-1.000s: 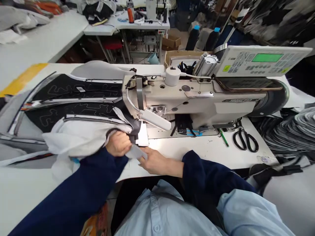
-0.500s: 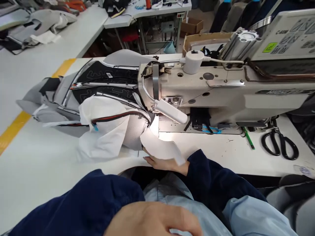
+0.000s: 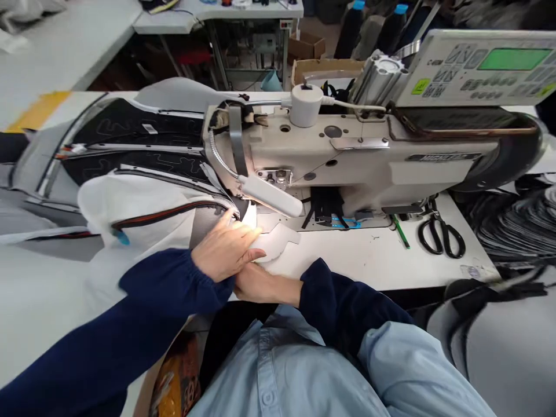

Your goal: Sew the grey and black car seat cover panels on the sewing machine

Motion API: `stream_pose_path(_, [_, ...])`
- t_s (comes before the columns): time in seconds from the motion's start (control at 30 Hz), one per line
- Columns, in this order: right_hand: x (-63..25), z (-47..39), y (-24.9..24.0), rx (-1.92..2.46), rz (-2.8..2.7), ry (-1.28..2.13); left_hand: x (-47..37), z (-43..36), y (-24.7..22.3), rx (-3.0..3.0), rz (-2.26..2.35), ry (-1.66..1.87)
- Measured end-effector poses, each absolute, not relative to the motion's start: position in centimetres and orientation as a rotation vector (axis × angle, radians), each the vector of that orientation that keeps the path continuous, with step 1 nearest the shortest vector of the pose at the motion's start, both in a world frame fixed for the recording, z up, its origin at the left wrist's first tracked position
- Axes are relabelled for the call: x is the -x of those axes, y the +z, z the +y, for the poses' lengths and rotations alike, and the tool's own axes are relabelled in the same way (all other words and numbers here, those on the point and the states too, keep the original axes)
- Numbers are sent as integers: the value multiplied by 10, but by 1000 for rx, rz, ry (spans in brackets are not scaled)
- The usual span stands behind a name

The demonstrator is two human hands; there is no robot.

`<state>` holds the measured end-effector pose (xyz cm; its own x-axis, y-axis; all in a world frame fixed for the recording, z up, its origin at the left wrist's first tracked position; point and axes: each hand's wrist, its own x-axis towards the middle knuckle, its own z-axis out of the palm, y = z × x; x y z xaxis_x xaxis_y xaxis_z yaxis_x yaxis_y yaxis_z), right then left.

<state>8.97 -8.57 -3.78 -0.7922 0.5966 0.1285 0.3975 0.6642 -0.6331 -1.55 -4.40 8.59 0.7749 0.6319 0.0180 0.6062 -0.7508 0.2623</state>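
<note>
A sewn fabric cover in grey, black and white lies left of the sewing machine, its near edge by the needle area. A dark zipper-like strip with an orange line curves along its white cloth. My left hand grips the cover's edge close to the needle, fingers bent over it and thumb pointing right. A pale loose-edged flap spreads out beyond the fingertips. My right hand sits just below, partly under the left; its fingers are hidden.
A white lamp lights the needle area. To the right lie a green pen and black scissors. The control panel stands behind. Stacked grey fabric pieces sit at the lower right. Another table is behind.
My left hand has moved up from near my body onto the cover's edge. The pale flap lies farther toward the machine. The camera view has turned to the right.
</note>
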Motion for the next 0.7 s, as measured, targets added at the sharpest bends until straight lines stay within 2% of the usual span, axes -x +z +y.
stream_pose_path(0.1, [-90, -90, -45, 749, -2657, 608, 30, -24, 72, -2504, 922, -269])
stream_pose_path(0.17, [-91, -94, -46, 769, -2649, 451, 43, -25, 73, -2399, 927, -405])
stream_pose_path(0.33, [-86, -97, -42, 826, -2699, 199, 43, -33, 61, -2746, 934, -350])
stream_pose_path(0.5, [-86, -87, -33, 785, -2795, 240, 34, -22, 35, -2992, 788, -449])
stream_pose_path(0.7, [-98, -87, -29, 659, -2839, 155, 42, -28, 32, -3029, 790, -441])
